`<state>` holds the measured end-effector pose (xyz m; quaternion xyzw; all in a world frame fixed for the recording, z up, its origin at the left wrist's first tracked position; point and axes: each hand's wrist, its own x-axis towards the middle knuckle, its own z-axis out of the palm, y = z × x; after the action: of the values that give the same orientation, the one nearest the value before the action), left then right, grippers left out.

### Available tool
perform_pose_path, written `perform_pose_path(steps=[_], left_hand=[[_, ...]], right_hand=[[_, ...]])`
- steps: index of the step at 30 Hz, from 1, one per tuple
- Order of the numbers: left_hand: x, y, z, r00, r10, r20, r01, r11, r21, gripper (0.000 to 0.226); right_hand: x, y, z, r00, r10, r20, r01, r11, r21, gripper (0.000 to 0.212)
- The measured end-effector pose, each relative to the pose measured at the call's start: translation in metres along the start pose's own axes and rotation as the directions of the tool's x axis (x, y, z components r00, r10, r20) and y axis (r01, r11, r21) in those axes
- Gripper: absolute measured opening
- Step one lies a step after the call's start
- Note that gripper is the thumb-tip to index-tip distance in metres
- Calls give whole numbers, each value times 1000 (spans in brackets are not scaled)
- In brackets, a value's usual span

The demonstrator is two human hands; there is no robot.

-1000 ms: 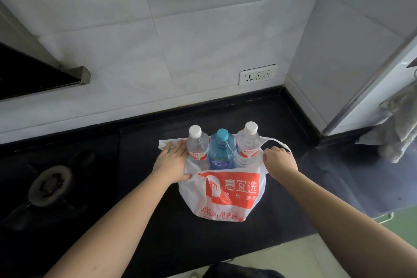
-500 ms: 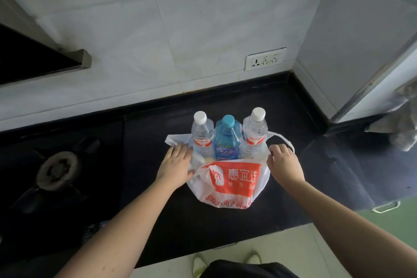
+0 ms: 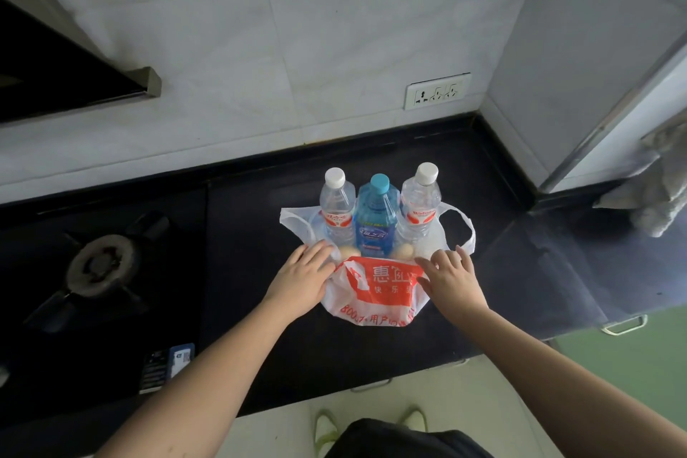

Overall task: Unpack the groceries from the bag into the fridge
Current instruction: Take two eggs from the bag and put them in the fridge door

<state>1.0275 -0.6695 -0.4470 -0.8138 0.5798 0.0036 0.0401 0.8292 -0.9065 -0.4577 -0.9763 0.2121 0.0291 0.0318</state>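
Head view: thin plastic bag [image 3: 375, 294] sits on the black counter [image 3: 260, 271], mouth pushed down. Film is soft and slippery, no good as a handle. Three bottles stand upright inside: two clear bottles [image 3: 336, 212] flank the blue bottle [image 3: 374, 219]. Full, so probably heavy and stiff; take them round the body below the cap. Two pale round items [image 3: 349, 252] low in the bag, maybe eggs, so fragile. Left hand [image 3: 303, 279] and right hand [image 3: 451, 279] press flat on the bag rim, fingers straight, forearms reaching forward, gripping nothing. Fridge not identifiable.

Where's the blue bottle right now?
Head view, centre: the blue bottle stands upright in the bag, between two clear bottles, just beyond both hands.
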Motion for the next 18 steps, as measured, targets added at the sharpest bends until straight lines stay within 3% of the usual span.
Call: perform_pose_path(steps=[3,8,13,18], left_hand=[[-2,3,1,999,43,-15,-44,998,-45,31],[-10,4,0,992,125,20,-124,991,-42,41],[-17,10,-13,988,108,107,-99,992,-82,38],[-17,7,-9,984,65,163,-46,992,-115,39]], right_hand=[[0,4,2,996,-57,-68,56,998,-20,23],[-6,12,3,962,-226,-155,223,974,-33,18],[-14,10,1,905,-423,-41,420,905,-66,31],[-18,13,8,920,-391,37,391,920,4,34]])
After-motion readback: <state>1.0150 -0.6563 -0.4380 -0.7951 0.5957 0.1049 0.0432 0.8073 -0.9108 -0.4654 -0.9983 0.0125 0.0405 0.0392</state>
